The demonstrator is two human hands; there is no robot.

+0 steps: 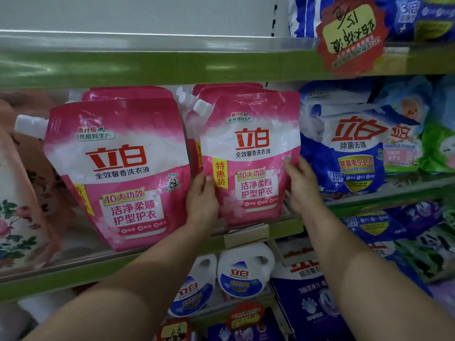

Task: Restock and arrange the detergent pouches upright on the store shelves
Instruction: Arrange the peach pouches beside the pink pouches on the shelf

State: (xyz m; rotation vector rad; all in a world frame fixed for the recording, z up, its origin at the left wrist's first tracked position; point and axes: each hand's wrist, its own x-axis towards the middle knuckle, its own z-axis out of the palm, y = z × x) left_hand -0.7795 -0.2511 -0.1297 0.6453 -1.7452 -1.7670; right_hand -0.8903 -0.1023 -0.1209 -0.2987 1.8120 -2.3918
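A pink and white detergent pouch with a white spout cap stands upright at the front of the middle shelf. My left hand grips its lower left edge and my right hand grips its right edge. More pink pouches stand stacked right behind it. A second pink pouch stands upright to the left, leaning slightly forward, with another pink pouch behind it.
Blue and white detergent bags crowd the shelf to the right. A floral peach pouch sits at the far left. White jugs and dark blue packs fill the shelf below. A red price tag hangs from the upper shelf edge.
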